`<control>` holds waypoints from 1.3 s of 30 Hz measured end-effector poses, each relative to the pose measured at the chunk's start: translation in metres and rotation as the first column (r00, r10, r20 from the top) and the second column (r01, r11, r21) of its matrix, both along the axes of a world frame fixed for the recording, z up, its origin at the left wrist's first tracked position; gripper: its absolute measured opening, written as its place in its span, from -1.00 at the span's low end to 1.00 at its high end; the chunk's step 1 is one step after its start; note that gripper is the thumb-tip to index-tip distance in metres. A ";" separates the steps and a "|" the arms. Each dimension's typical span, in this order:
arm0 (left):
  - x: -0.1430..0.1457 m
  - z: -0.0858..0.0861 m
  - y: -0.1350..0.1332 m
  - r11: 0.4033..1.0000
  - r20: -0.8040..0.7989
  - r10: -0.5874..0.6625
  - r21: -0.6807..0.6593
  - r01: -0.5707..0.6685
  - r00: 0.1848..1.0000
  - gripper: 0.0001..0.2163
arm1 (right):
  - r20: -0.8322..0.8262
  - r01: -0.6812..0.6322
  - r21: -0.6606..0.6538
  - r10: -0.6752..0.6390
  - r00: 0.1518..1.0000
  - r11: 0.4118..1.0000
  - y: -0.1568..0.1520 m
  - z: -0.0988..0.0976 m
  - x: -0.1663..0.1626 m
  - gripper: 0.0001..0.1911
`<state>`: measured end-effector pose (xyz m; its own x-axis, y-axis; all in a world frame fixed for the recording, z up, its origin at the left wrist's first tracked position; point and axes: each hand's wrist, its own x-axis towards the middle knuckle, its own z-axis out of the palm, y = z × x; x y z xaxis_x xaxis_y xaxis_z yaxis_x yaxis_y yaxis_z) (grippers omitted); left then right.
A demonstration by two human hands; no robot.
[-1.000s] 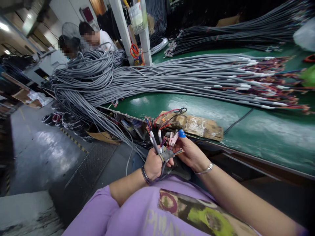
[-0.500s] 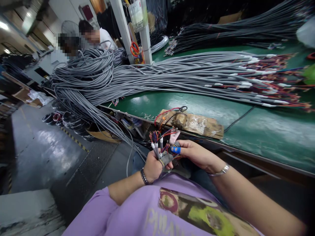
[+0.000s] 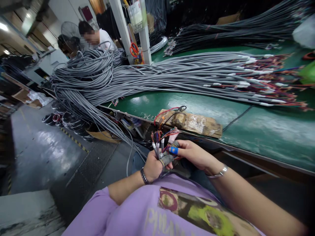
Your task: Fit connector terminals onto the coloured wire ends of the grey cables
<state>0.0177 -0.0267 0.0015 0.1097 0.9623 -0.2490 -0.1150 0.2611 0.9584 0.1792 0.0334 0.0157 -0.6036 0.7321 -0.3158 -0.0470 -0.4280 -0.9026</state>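
My left hand is closed in a fist around a small bunch of grey cables, whose white-sleeved ends with red and blue wire tips stand up above the fist. My right hand is closed beside it, its fingers pinching the coloured wire ends; one fingertip wears a blue cap and a pink piece sticks up by the fingers. Both hands are held in front of my chest, just below the near edge of the green bench.
A large pile of long grey cables with coloured wire ends lies across the bench and hangs off its left end. A taped cardboard block with red and black leads sits at the near edge. A person works at the far left behind a white post.
My right hand has dropped from above the cable ends and its blue-capped finger has come down onto the wire tips beside my left fist. The left hand has lowered slightly.
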 end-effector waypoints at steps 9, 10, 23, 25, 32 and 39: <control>-0.001 0.006 0.001 0.999 0.048 0.012 -0.052 -0.009 0.999 -0.54 | -0.118 0.224 -0.139 -0.241 0.963 0.965 0.007 -0.019 0.015 -0.62; -0.001 0.005 0.001 0.998 0.054 0.021 -0.055 -0.018 0.998 -0.55 | -0.121 0.249 -0.160 -0.269 0.956 0.955 0.008 -0.019 0.017 -0.63; 0.000 0.000 -0.001 0.999 0.019 0.029 -0.044 -0.028 0.999 -0.61 | 0.043 0.075 0.040 -0.077 0.996 0.996 -0.013 -0.013 0.001 -0.54; 0.000 0.001 -0.001 0.999 0.011 0.015 -0.047 -0.014 1.000 -0.60 | 0.027 0.068 0.042 -0.069 0.997 0.997 -0.013 -0.014 0.000 -0.55; 0.000 0.009 0.000 0.990 0.005 -0.104 -0.092 0.104 0.995 -0.57 | 0.019 0.000 0.152 -0.003 1.000 0.988 -0.016 -0.003 0.001 -0.58; 0.000 0.012 0.001 0.992 0.024 -0.085 -0.091 0.087 0.996 -0.58 | -0.009 0.047 0.145 -0.047 0.999 0.988 -0.016 -0.004 -0.001 -0.64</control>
<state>0.0180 -0.0255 0.0136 0.1973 0.9221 -0.3330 -0.1071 0.3579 0.9276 0.1783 0.0173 0.0112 -0.5688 0.7976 -0.2008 -0.0688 -0.2895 -0.9547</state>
